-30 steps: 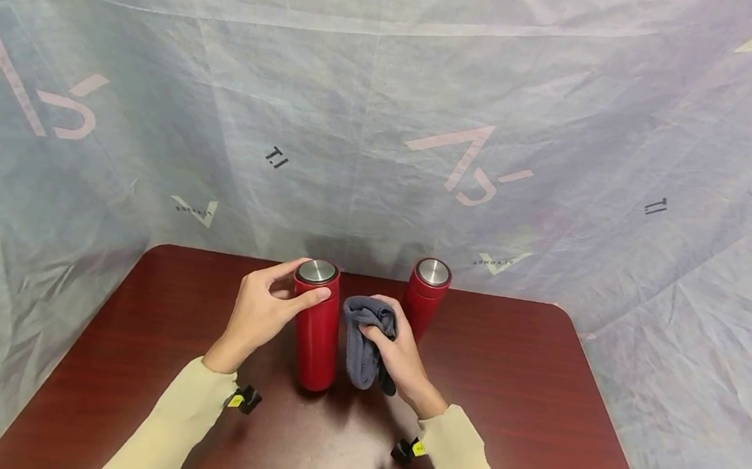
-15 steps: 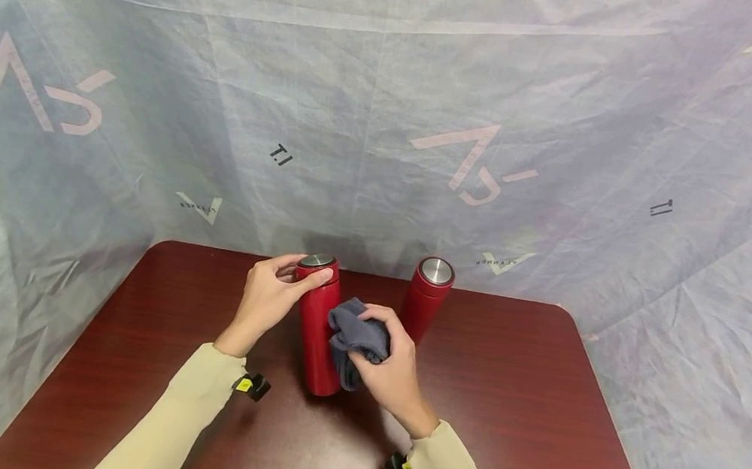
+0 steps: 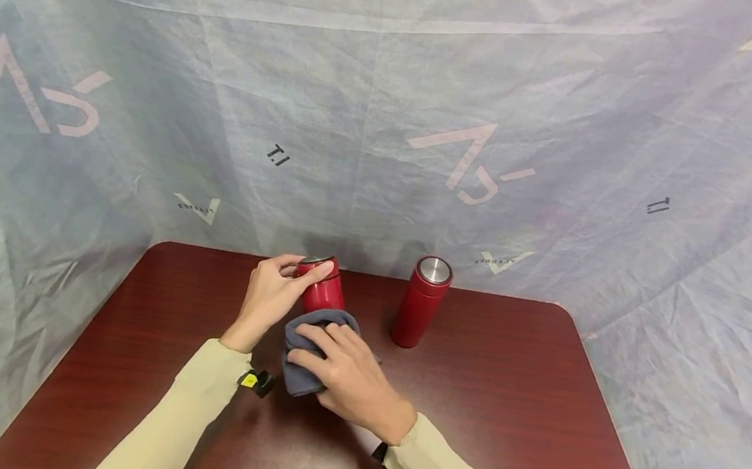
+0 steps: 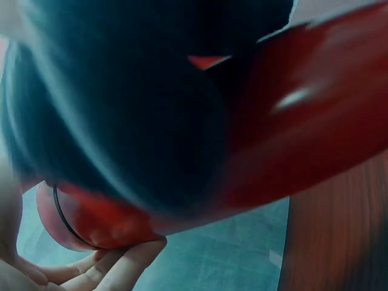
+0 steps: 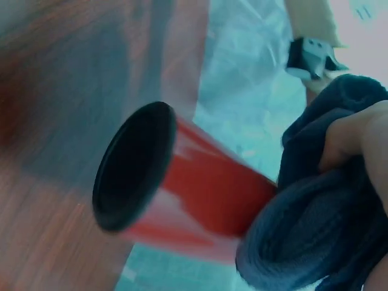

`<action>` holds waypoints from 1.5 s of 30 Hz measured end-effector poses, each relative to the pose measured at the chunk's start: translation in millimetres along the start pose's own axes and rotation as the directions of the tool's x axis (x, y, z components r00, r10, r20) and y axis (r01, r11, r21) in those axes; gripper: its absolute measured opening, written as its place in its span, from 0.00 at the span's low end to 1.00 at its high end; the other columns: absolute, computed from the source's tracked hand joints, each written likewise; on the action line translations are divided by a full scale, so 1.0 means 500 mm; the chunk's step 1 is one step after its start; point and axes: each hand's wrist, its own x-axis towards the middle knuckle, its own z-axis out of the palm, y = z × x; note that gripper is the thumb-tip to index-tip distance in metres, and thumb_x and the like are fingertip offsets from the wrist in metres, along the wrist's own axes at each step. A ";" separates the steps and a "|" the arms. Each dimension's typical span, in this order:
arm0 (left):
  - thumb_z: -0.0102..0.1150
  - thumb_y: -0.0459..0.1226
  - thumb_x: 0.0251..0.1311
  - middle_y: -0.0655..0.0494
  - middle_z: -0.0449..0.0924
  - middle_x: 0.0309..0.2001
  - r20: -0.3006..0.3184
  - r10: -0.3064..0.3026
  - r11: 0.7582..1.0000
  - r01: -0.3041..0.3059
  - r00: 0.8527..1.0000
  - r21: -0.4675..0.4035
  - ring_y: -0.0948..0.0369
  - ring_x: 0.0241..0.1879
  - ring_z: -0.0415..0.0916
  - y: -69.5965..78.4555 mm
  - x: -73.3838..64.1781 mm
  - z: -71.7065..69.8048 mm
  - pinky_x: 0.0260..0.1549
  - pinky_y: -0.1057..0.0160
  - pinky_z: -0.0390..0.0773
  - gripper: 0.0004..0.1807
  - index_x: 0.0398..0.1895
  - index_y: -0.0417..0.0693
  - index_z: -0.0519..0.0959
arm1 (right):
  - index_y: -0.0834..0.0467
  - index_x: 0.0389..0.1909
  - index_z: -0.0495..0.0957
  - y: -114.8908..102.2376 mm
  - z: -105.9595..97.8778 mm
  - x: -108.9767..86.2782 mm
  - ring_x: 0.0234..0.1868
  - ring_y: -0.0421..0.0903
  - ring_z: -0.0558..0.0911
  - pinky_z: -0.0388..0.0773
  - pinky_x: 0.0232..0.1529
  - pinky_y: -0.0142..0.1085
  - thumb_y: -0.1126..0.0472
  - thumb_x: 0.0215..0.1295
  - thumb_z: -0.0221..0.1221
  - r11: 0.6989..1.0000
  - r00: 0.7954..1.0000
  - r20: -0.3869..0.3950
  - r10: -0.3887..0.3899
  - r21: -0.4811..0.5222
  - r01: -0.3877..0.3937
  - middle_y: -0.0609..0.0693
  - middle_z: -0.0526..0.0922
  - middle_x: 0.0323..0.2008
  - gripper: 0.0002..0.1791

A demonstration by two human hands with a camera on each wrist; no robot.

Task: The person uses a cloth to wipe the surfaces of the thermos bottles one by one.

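My left hand (image 3: 266, 296) grips a red thermos bottle (image 3: 325, 296) round its top, thumb and fingers just below the steel lid. A dark grey cloth (image 3: 297, 380), bunched in my right hand (image 3: 357, 380), lies across the bottle's body and hides its lower part in the head view. In the right wrist view the black base (image 5: 133, 170) of the bottle shows tilted and raised off the table. Left-hand fingers (image 4: 130, 267) wrap the lid end in the left wrist view, where the blurred cloth covers much of the red side.
A second red thermos bottle (image 3: 417, 314) stands upright to the right, towards the back of the dark red wooden table (image 3: 503, 398). Grey printed fabric (image 3: 360, 112) hangs behind and at both sides. Small black cameras (image 3: 262, 384) sit at the wrists.
My right hand has brought the cloth leftward from beside the bottle, against its side, then across its front. The left hand keeps its grip, and the bottle's top has tipped slightly away.
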 end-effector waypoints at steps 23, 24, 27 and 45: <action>0.71 0.73 0.53 0.47 0.90 0.50 -0.029 0.027 0.995 -0.024 0.999 0.096 0.50 0.49 0.85 0.011 -0.008 -0.003 0.47 0.48 0.85 0.44 0.56 0.46 0.87 | 0.45 0.41 0.86 0.003 0.037 0.081 0.50 0.46 0.76 0.73 0.53 0.37 0.57 0.55 0.67 0.938 0.979 0.200 -0.024 -0.333 0.091 0.43 0.84 0.49 0.11; 0.71 0.72 0.53 0.47 0.91 0.49 -0.028 0.028 0.995 -0.025 0.999 0.097 0.50 0.49 0.86 0.011 -0.009 -0.005 0.47 0.49 0.85 0.44 0.56 0.45 0.87 | 0.45 0.41 0.87 0.002 0.038 0.081 0.50 0.46 0.75 0.73 0.53 0.37 0.57 0.56 0.67 0.938 0.980 0.200 -0.024 -0.335 0.092 0.44 0.84 0.48 0.11; 0.73 0.71 0.53 0.47 0.91 0.48 -0.019 0.040 0.993 -0.038 0.999 0.109 0.50 0.47 0.87 0.010 -0.009 -0.007 0.46 0.49 0.85 0.44 0.56 0.44 0.87 | 0.46 0.40 0.86 0.000 0.039 0.079 0.49 0.47 0.75 0.73 0.52 0.37 0.56 0.55 0.68 0.936 0.978 0.208 -0.021 -0.340 0.093 0.44 0.83 0.46 0.10; 0.77 0.68 0.51 0.45 0.92 0.44 0.010 0.061 0.995 -0.061 0.998 0.085 0.54 0.37 0.88 0.004 -0.006 -0.009 0.30 0.58 0.85 0.46 0.59 0.41 0.87 | 0.45 0.40 0.88 -0.028 0.050 0.040 0.49 0.46 0.76 0.72 0.51 0.36 0.54 0.57 0.68 0.929 0.957 0.291 -0.017 -0.350 0.123 0.41 0.83 0.42 0.10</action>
